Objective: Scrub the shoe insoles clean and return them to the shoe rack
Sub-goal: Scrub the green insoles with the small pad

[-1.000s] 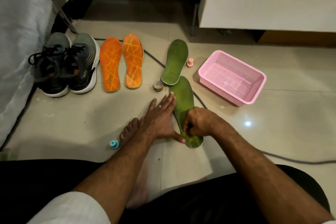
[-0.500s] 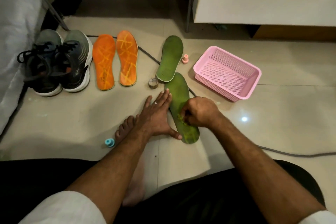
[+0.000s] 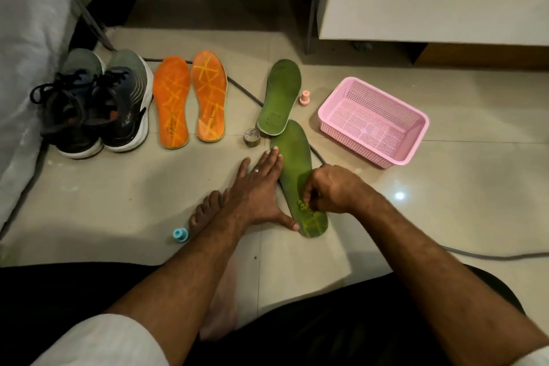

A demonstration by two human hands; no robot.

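we pin the near flat green foam insole (image 3: 294,163) on the floor tiles with our flat, straightened left hand (image 3: 258,190); our right hand (image 3: 329,190) pinches a small scrubber. light, flexible; brace its edge.

The left hand (image 3: 261,190) lies flat, fingers straight, thumb spread wide. The right hand (image 3: 332,190) is curled, fingertips pinched together and pointing down. Both forearms reach forward, converging.
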